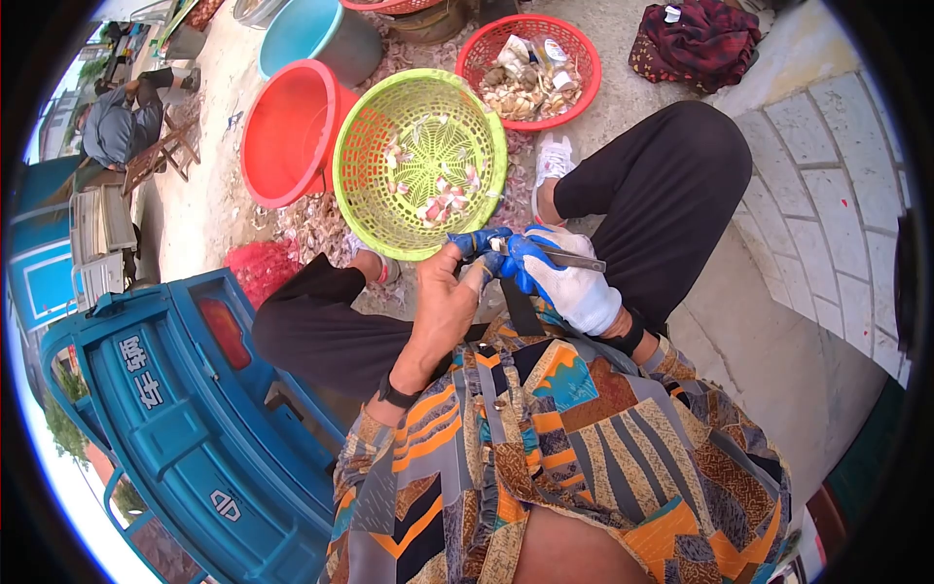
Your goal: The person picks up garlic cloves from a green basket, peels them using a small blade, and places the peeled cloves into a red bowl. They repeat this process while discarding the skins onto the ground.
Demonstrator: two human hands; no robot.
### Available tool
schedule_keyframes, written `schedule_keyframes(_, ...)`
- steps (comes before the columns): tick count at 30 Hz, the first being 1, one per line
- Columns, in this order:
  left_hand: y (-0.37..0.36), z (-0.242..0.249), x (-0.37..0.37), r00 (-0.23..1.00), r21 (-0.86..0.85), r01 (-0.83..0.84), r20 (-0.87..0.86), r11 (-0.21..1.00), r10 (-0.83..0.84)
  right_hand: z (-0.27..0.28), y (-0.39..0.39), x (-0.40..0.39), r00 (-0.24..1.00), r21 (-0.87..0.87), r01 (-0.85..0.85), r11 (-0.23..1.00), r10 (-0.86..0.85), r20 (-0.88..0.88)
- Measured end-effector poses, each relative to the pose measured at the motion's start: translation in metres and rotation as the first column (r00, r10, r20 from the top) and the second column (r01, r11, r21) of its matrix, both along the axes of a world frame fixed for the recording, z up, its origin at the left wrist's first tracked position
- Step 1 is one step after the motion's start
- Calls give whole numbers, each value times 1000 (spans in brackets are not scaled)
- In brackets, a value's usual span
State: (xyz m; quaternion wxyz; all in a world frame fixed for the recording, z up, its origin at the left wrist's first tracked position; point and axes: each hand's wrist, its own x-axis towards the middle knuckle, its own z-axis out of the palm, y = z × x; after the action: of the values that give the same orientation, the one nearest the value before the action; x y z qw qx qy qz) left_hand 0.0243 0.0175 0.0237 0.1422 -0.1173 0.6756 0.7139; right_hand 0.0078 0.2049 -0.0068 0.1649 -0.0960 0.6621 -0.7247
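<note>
My right hand (576,290), in a white glove with blue-coated fingers, is closed around a small knife (578,259); its metal blade or handle sticks out to the right. My left hand (446,297) wears blue covers on some fingertips. Its fingers pinch a small pale piece that looks like a garlic clove (498,245), right against the right hand's fingers. Both hands meet just over the near rim of a yellow-green plastic basket (352,200). Several pinkish-white garlic cloves (446,206) lie in that basket.
Behind it, a red basket (590,63) holds garlic bulbs and loose pieces. A red basin (282,136) and a blue tub (341,44) stand left. Garlic skins (316,229) litter the ground. A blue vehicle (185,419) is close at left, a brick wall (827,165) at right. A person (122,122) sits far left.
</note>
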Motion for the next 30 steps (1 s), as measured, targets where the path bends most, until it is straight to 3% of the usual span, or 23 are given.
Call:
schedule_keyframes(2,-5,-3,1,999,12,24,31,1000,-24,12,2,-2,997,-45,-29,999,32,73)
schedule_keyframes(5,-10,-7,2,995,10,60,85,998,-60,5,2,2,941,-261,6,965,83,327)
schedule_keyframes(8,-9,-5,3,992,75,20,126,997,-29,4,1,7,992,-68,38,997,-30,120)
schedule_keyframes(11,-8,-3,3,989,83,13,146,996,-25,-22,-1,11,982,-100,68,993,-49,182)
schedule_keyframes(14,-8,-8,4,995,67,24,93,997,-30,9,-2,9,982,9,81,997,-81,170)
schedule_keyframes(19,1,6,0,995,93,-26,100,995,17,4,4,0,996,237,-59,970,73,-48)
schedule_keyframes(23,-6,-5,0,995,93,9,99,996,-19,5,2,-3,995,240,-80,967,92,-40)
schedule_keyframes(26,-3,0,-1,991,80,-61,121,995,51,5,0,-2,1000,244,-18,970,16,12)
schedule_keyframes(30,-10,1,-2,989,74,-93,117,993,84,-20,1,4,972,279,145,949,-84,-220)
